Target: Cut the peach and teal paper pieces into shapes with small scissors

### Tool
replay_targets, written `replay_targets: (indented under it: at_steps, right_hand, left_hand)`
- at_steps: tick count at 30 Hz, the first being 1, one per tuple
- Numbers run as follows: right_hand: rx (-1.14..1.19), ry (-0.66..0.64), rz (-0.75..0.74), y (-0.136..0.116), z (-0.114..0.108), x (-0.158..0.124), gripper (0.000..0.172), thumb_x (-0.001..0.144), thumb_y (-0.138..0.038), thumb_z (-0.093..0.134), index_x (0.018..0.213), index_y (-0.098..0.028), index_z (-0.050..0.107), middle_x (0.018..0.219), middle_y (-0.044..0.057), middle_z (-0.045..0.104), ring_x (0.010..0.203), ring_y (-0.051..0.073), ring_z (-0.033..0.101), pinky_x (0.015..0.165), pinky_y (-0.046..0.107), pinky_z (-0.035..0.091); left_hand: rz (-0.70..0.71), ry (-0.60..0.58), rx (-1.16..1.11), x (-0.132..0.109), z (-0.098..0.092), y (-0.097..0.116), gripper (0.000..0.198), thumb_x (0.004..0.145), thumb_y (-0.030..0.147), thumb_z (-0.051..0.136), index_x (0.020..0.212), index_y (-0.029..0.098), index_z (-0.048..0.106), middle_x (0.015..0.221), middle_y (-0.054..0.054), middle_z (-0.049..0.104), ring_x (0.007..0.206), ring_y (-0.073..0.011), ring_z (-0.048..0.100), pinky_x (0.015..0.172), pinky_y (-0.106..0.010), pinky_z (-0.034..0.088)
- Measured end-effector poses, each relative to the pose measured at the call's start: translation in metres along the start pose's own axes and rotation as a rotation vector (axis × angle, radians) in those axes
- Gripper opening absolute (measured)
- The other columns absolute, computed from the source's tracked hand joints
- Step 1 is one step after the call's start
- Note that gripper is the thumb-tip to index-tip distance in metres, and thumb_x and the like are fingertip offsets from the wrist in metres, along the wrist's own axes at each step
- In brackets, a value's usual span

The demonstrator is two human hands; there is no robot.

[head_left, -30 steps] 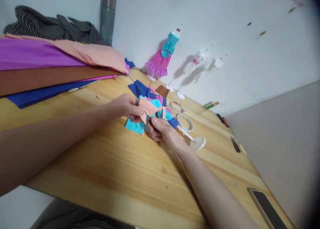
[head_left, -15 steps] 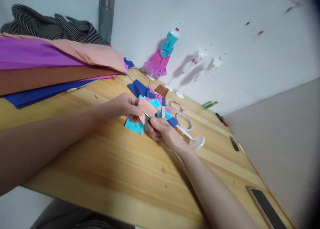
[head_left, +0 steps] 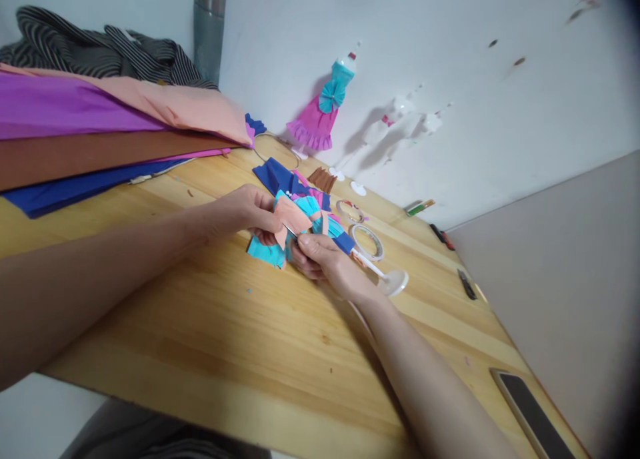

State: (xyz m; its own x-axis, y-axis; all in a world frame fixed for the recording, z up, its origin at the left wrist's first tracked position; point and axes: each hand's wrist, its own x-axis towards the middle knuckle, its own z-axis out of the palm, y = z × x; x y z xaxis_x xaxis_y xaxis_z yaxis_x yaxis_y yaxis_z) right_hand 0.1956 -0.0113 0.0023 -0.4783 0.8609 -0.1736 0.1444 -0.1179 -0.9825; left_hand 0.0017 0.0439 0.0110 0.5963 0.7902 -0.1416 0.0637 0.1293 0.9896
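Note:
Between my left thumb and fingers is a small piece of peach crepe paper (head_left: 295, 217); my left hand (head_left: 257, 215) is closed on its near edge. My right hand (head_left: 323, 255) is wrapped around small scissors (head_left: 291, 232), whose metal blades lie against the peach paper close to my left thumb. Most of the handles are hidden by the fingers. Under and beside both hands lie turquoise crepe paper pieces (head_left: 265, 251). Just beyond them, a small white mannequin stand (head_left: 393, 283) lies on its side, with blue and turquoise paper at its upper end.
Large folded crepe sheets (head_left: 100, 152) cover the left of the wooden table (head_left: 240, 365). A mannequin in a pink and turquoise dress (head_left: 325, 115) and two bare ones (head_left: 395, 115) stand by the wall. Tape rolls (head_left: 367, 242), a utility knife (head_left: 467, 284) and a phone (head_left: 535, 412) lie rightward.
The whole view has shifted slightly. Both hands keep their hold, and the scissors blades stay at the peach paper with almost no visible difference.

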Motion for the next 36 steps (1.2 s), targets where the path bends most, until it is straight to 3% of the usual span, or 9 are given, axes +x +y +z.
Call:
replay_targets:
  at_steps: [8,14,21,27,36]
  right_hand:
    - [0.008,0.017,0.000,0.0008,0.0019,0.0006,0.052,0.079,-0.064,0.058,0.057,-0.021,0.041,0.049,-0.008,0.027,0.045,0.008,0.016,0.044,0.028,0.007]
    - [0.056,0.039,0.012,0.0022,0.0020,0.0010,0.050,0.079,-0.062,0.059,0.059,-0.020,0.041,0.050,-0.008,0.027,0.043,0.007,0.016,0.043,0.027,0.005]
    - [0.077,0.060,0.026,0.0052,0.0021,0.0021,0.050,0.079,-0.062,0.059,0.058,-0.020,0.041,0.049,-0.008,0.028,0.042,0.006,0.015,0.042,0.027,0.004]
    - [0.100,0.078,0.038,0.0050,0.0036,0.0020,0.050,0.079,-0.061,0.060,0.059,-0.020,0.042,0.049,-0.008,0.028,0.042,0.006,0.015,0.041,0.026,0.005]
    - [0.088,0.101,0.045,0.0056,0.0048,0.0019,0.049,0.080,-0.060,0.060,0.059,-0.019,0.043,0.049,-0.008,0.028,0.042,0.006,0.015,0.042,0.026,0.005]
  left_hand:
    - [-0.016,-0.038,0.012,0.0014,-0.0039,-0.0005,0.008,0.058,0.020,0.069,0.059,0.013,0.069,0.057,-0.003,0.066,0.055,-0.0108,0.058,0.060,-0.022,0.047]
    - [-0.001,-0.070,-0.111,-0.0005,-0.0086,-0.0033,0.014,0.069,0.024,0.067,0.066,0.010,0.070,0.065,-0.007,0.069,0.060,-0.0130,0.060,0.063,-0.025,0.050]
    - [0.020,-0.055,-0.130,-0.0006,-0.0082,-0.0039,0.016,0.069,0.023,0.065,0.074,0.009,0.072,0.074,-0.008,0.071,0.065,-0.0135,0.062,0.065,-0.024,0.051]
    - [0.015,0.033,-0.007,0.0012,-0.0026,-0.0025,0.009,0.065,0.021,0.070,0.064,0.012,0.070,0.064,-0.005,0.069,0.061,-0.0108,0.060,0.064,-0.021,0.050]
    - [-0.009,0.072,-0.021,0.0056,-0.0005,-0.0094,0.012,0.063,0.020,0.069,0.070,0.011,0.070,0.063,-0.004,0.069,0.060,-0.0111,0.061,0.063,-0.022,0.051]
